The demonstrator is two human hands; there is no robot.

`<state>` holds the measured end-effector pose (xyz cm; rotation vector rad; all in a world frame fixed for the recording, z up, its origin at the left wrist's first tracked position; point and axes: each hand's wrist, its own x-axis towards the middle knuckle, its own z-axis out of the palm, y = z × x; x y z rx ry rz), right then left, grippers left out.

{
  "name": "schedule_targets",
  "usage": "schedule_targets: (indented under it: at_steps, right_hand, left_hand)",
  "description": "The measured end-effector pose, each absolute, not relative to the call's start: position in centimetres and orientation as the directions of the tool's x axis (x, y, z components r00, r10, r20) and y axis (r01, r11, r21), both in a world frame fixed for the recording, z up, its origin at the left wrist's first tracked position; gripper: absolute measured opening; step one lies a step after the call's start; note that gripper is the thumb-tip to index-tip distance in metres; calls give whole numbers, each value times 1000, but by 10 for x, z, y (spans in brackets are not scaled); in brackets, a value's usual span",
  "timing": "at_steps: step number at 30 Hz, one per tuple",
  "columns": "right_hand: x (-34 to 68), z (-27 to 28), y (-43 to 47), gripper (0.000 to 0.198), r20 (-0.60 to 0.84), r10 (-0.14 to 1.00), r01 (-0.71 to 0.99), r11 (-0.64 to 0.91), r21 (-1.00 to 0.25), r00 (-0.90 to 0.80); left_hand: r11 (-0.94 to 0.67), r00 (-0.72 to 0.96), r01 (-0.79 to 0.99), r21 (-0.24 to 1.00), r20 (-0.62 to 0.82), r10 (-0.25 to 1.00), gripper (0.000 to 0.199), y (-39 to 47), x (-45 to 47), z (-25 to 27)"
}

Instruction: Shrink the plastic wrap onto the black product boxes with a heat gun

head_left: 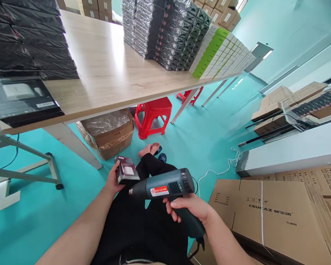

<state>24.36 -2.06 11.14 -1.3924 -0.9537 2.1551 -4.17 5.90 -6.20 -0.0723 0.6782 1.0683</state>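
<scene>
Gripping small dark box (127, 169) (likely light, stiff, slick, dentable, best held by edges away from nozzle (139, 188)) in left hand (113, 181), near nozzle of heat gun (168, 183), clasping handle (191, 222) in right hand (193, 207).

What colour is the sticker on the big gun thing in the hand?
The sticker is red and white, best seen in the head view.

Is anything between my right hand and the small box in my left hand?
Yes, the heat gun: your right hand grips it, and its nozzle points toward the small box in your left hand.
</scene>
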Motion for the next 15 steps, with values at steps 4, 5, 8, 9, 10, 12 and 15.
schedule_targets:
  at_steps: [4,5,8,9,10,12,15]
  right_hand:
    - [226,105,-29,29,-605,761,-123,-640,-758,-234]
    - [220,105,-30,28,-608,761,-124,-641,-757,-225]
    - [201,103,-34,28,-583,738,-131,-651,-748,-339]
    - [195,102,-35,29,-558,743,-147,-640,-754,-370]
    - [192,101,-34,30,-533,765,-170,-616,-769,-361]
    - [189,96,-31,32,-513,822,-200,-561,-803,-246]
    - [198,90,-26,31,-551,832,-174,-554,-814,-70]
  left_hand:
    - [434,189,-878,201,-688,701,40,65,-38,-73]
    - [433,177,-881,193,-713,678,40,67,-37,-74]
    - [457,175,-869,188,-748,640,37,69,-34,-72]
    - [458,172,-868,192,-750,639,35,70,-34,-72]
    - [453,167,-870,192,-750,639,33,70,-33,-72]
    - [426,159,-887,179,-746,646,33,69,-34,-72]
    - [416,195,-899,136,-726,660,39,65,-36,-72]
